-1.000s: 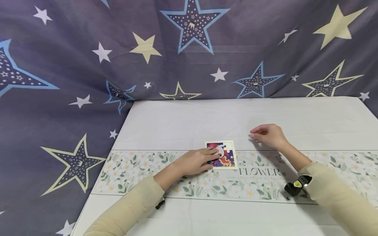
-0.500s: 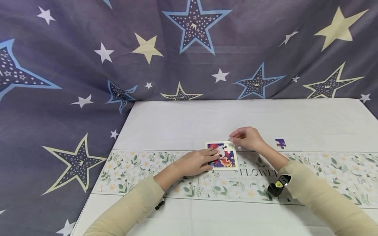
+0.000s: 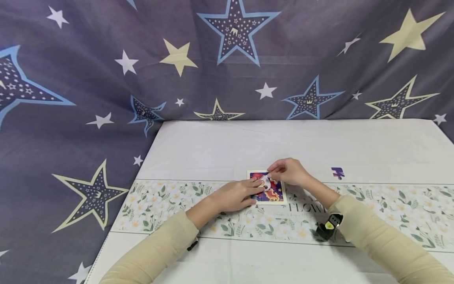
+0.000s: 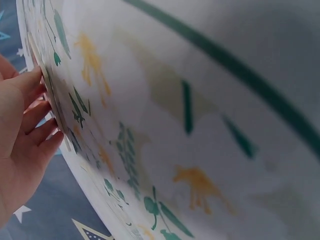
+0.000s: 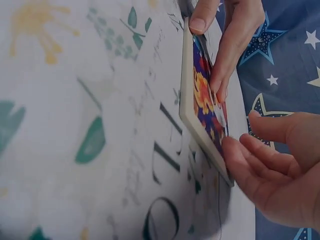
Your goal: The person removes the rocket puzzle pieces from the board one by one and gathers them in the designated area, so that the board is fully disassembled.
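A small square jigsaw puzzle (image 3: pixel 272 195) in a cream frame lies on the tablecloth, with a purple, red and orange picture. My left hand (image 3: pixel 235 195) rests on its left part, straight fingers pressing the pieces and the thumb (image 5: pixel 198 24) at the near frame edge. Over the puzzle's upper right, my right hand (image 3: pixel 289 171) pinches a puzzle piece, of which only a pale bit shows at the fingertips; the rest is hidden. In the right wrist view, one fingertip (image 5: pixel 230 145) is right at the puzzle's surface. A loose purple piece (image 3: pixel 337 172) lies right of the right hand.
A white tablecloth (image 3: pixel 213 146) with a floral band and FLOWER lettering covers the table. Behind and to the left hangs a dark curtain (image 3: pixel 142 59) with stars. Beige sleeves and wrist cameras (image 3: pixel 326 228) are on both arms.
My right hand has moved left from beyond the puzzle to over its upper right, where a cream gap showed before. The loose purple piece came into view. My left hand has stayed put.
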Tool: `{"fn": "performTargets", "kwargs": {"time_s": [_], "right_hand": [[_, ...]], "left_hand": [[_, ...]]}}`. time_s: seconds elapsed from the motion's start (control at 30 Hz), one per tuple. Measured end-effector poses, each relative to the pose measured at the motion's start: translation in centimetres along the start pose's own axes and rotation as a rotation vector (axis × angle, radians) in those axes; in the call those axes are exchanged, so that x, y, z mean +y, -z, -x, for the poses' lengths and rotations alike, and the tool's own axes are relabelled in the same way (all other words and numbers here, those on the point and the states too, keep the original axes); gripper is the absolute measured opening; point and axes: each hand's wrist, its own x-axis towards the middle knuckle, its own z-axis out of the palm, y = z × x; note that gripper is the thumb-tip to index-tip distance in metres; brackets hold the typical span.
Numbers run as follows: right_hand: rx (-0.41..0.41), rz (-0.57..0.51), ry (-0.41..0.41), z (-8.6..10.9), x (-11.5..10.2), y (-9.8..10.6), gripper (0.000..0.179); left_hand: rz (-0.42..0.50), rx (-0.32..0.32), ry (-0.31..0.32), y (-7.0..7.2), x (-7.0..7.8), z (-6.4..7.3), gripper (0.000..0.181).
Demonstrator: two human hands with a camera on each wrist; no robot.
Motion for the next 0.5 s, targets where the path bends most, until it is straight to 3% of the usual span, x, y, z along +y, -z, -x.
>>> {"fn": "performTargets", "kwargs": {"time_s": [0.27,0.5], "right_hand": [[0.030,0.080,0.057,0.39,-0.67,0.03,0.017],[0.015,0.072,-0.011,0.05,-0.85,-0.08,0.019]], "left_hand": [[0.002,-0.011,0.004,0.12,0.09,-0.08,0.048],[-0.016,-0.010,0.007,0.12,0.18,0.03,0.047]]}}
